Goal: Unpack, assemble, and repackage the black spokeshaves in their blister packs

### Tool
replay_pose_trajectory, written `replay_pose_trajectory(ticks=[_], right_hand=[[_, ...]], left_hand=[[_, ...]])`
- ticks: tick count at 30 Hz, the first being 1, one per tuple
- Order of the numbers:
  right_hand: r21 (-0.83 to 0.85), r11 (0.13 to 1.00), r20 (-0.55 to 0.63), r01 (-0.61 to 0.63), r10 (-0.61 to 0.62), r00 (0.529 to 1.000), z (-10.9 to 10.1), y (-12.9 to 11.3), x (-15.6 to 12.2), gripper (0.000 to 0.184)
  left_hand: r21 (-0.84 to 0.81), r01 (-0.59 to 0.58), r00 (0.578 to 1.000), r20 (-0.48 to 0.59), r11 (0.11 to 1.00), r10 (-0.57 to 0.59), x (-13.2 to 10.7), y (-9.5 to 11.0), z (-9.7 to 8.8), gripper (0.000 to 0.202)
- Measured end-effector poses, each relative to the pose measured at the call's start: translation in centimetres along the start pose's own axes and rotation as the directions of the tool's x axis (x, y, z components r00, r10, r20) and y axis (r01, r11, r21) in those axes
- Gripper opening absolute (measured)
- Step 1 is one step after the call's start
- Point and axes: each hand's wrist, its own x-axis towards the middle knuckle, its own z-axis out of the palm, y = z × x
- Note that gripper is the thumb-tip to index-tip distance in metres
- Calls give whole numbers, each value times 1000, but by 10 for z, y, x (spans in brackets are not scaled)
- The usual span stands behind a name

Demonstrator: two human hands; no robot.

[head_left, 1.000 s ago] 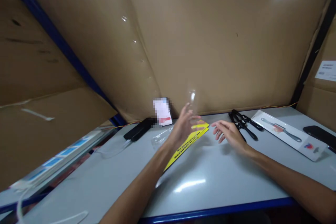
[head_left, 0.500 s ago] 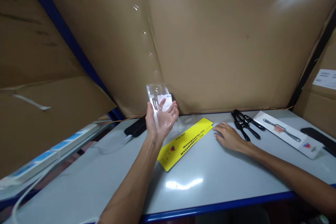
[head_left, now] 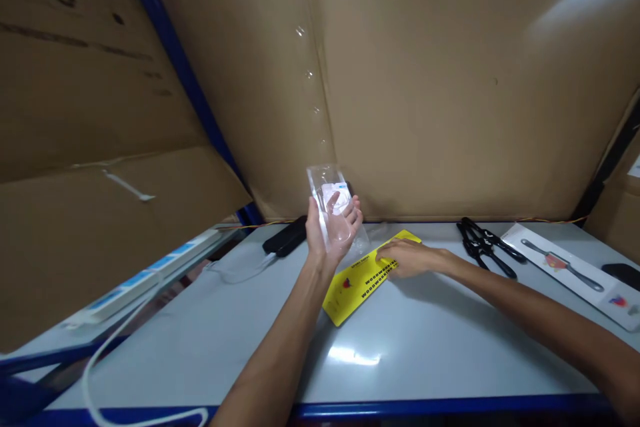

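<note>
My left hand (head_left: 334, 230) is raised above the table, palm up, with the thumb and fingers curled around a clear plastic blister shell (head_left: 320, 181). My right hand (head_left: 411, 258) reaches over the upper end of a yellow printed card (head_left: 345, 290), its fingers together and bent onto the card, covering part of the "WOODWORKING" lettering. A second yellow card seemed to lie just under the first, though my hand now hides that edge. More clear plastic (head_left: 364, 240) lies behind my left hand, partly hidden.
On the right are black-handled tools (head_left: 487, 247) and a white packaged card with a tool picture (head_left: 565, 270). A black power bank (head_left: 285, 237) with a white cable sits at left. A power strip (head_left: 150, 273) runs along the left edge. Cardboard (head_left: 425, 93) walls the back.
My right hand has moved left from the bare tabletop onto the yellow card. My left hand still holds the plastic shell. The camera view has shifted, so things appear further right.
</note>
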Motion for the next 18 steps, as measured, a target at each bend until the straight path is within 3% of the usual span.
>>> replay_pose_trajectory(ticks=[6,13,18], right_hand=[[-18,999,195,-48,51,979,-14,7,30,45],[8,995,259,-96,91,962,-27,-10,23,66],[-75,986,314,-149,166,935,-35,-20,12,78]], left_hand=[[15,16,1000,13,1000,-16,0,-1,-2,48],[10,-14,998,55,1000,13,1,-2,-4,48],[18,9,1000,21,1000,-10,0,0,-1,52]])
